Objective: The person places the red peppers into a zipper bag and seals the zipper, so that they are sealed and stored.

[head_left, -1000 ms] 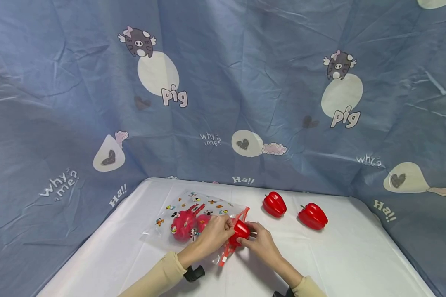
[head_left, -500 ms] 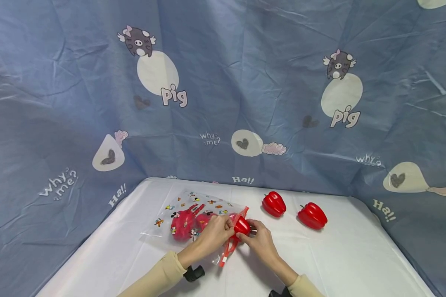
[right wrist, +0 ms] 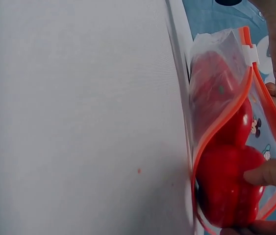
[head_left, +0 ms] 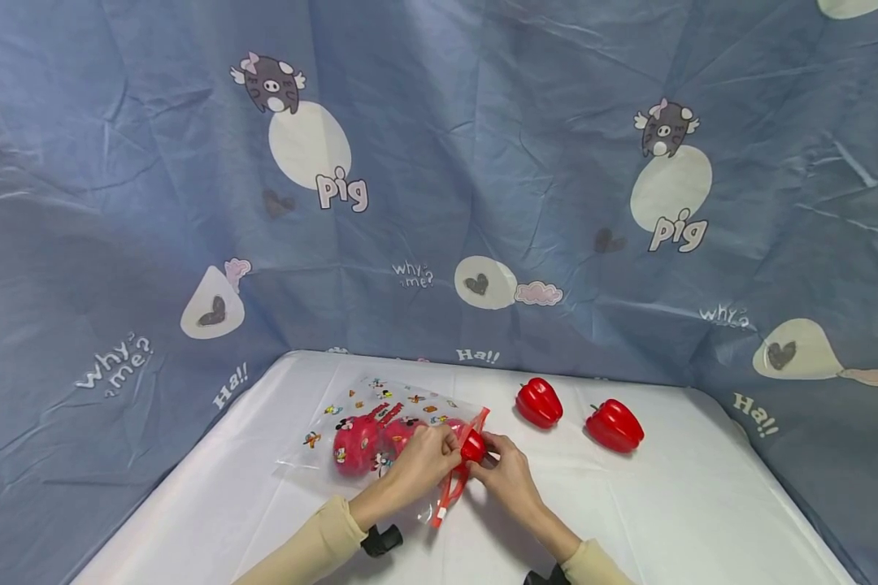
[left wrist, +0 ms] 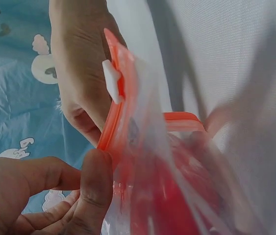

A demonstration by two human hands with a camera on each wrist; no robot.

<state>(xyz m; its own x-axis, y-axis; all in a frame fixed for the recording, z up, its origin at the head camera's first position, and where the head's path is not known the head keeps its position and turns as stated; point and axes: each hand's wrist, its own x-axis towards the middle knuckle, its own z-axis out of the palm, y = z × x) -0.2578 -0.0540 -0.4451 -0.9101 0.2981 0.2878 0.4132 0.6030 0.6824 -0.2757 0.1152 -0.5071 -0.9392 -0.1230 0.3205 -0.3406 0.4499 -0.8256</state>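
Observation:
A clear zip bag (head_left: 369,393) with printed cartoon figures and a red zip edge lies on the table, several red bell peppers (head_left: 356,445) inside it. My left hand (head_left: 424,459) pinches the upper red edge near the middle, keeping the mouth apart. At that mouth, my right hand (head_left: 510,478) grips a red bell pepper (right wrist: 228,183) between thumb and fingers, partly within the opening. Another pepper sits just beyond it in the right wrist view. The white zip slider (left wrist: 111,81) is at one end of the red edge.
Two loose red bell peppers, one nearer the back (head_left: 539,403) and one farther right (head_left: 615,426), lie on the white table (head_left: 673,504). A blue printed curtain (head_left: 410,162) hangs behind and at the sides.
The right hand has moved slightly left, and its bell pepper has gone farther into the bag's mouth. My left hand keeps its pinch on the edge. The loose peppers lie as before.

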